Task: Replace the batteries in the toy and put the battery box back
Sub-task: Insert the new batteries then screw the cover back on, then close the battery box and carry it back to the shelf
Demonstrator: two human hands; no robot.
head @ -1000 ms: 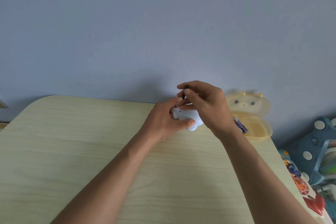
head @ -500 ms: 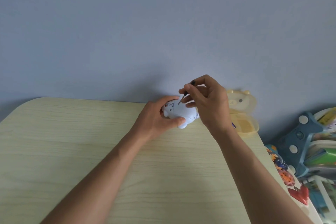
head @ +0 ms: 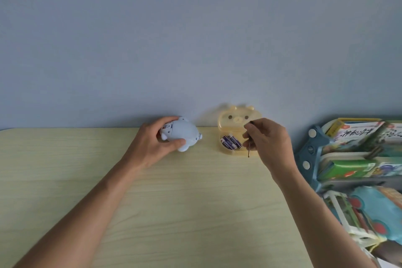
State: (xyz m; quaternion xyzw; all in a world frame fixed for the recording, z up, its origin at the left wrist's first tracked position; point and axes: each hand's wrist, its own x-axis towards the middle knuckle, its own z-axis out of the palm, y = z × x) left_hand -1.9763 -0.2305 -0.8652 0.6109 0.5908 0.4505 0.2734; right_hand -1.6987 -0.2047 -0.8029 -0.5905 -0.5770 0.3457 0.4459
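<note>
My left hand (head: 152, 143) grips a small pale-blue animal toy (head: 183, 134) lying on the wooden table (head: 174, 202) near the wall. Its underside with the battery compartment faces my fingers. My right hand (head: 269, 143) pinches a thin screwdriver (head: 249, 151), tip pointing down, over the right part of the open yellow bear-shaped battery box (head: 232, 124). Purple batteries (head: 231, 142) lie in the box's tray. The box lid stands upright against the wall.
A blue wall rises directly behind the table. To the right of the table stands a blue and white rack (head: 313, 148) crowded with books and toys. The table's right edge runs close to my right forearm.
My hands have separated. The right hand carried the screwdriver away from the toy to the battery box, and the left hand kept the toy and lowered it to the table.
</note>
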